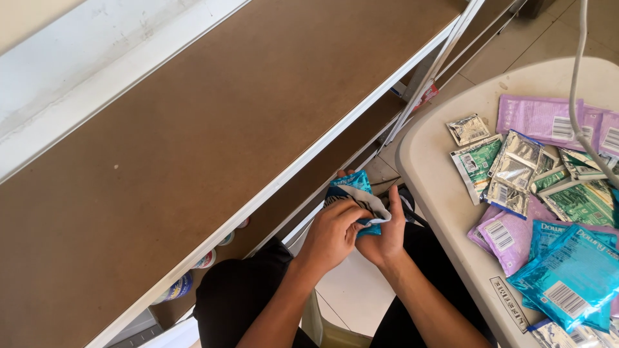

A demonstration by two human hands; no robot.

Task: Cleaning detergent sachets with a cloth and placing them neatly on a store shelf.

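Note:
Both of my hands meet over my lap, just below the edge of the brown shelf. My left hand point(332, 235) and my right hand point(387, 235) together grip a small teal-and-white sachet point(353, 183), with a strip of more sachets folded between the fingers. The upper end of the sachet sticks out above my knuckles. My forearms run down toward the bottom of the view, over my black trousers.
A brown shelf board with white rails point(213, 135) fills the left half; jars point(180, 287) stand on the shelf beneath it. A beige table point(432, 174) at right bears purple point(538, 118), green point(587, 203), silver point(516, 161) and blue sachets point(570, 270). A white cable point(576, 84) hangs at right.

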